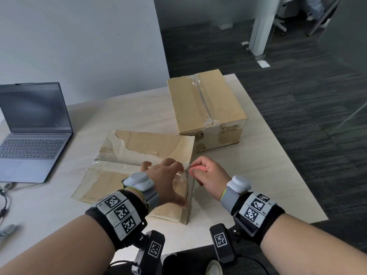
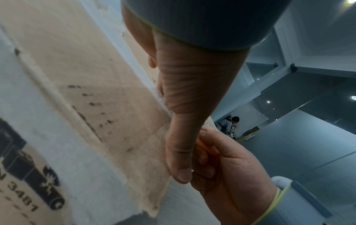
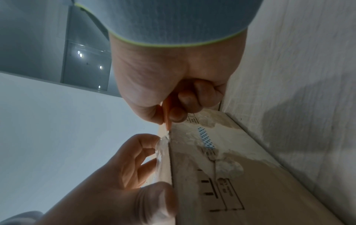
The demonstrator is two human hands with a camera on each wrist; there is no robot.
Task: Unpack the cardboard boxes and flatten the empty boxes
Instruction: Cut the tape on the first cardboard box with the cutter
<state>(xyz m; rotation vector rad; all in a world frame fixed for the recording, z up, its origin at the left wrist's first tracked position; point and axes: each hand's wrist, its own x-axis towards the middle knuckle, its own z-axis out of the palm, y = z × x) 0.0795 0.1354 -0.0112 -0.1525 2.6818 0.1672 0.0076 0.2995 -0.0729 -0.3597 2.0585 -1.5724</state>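
Observation:
A worn cardboard box (image 1: 139,147) lies near me on the table, with clear tape (image 1: 119,162) along its top seam. My left hand (image 1: 164,181) rests spread on the box top by its right edge, thumb at the near corner. In the right wrist view its fingertips (image 3: 152,140) touch the crumpled tape end (image 3: 161,146) at the box (image 3: 221,182) edge. My right hand (image 1: 204,173) grips a small orange cutter (image 1: 195,170), whose tip (image 3: 167,121) meets the tape at that edge. A second box (image 1: 206,108), taped closed, stands behind.
An open laptop (image 1: 33,132) sits at the table's left, with cables (image 1: 4,203) near the left edge. The pale table (image 1: 268,175) ends close on the right, above dark carpet (image 1: 317,96). The two boxes almost touch.

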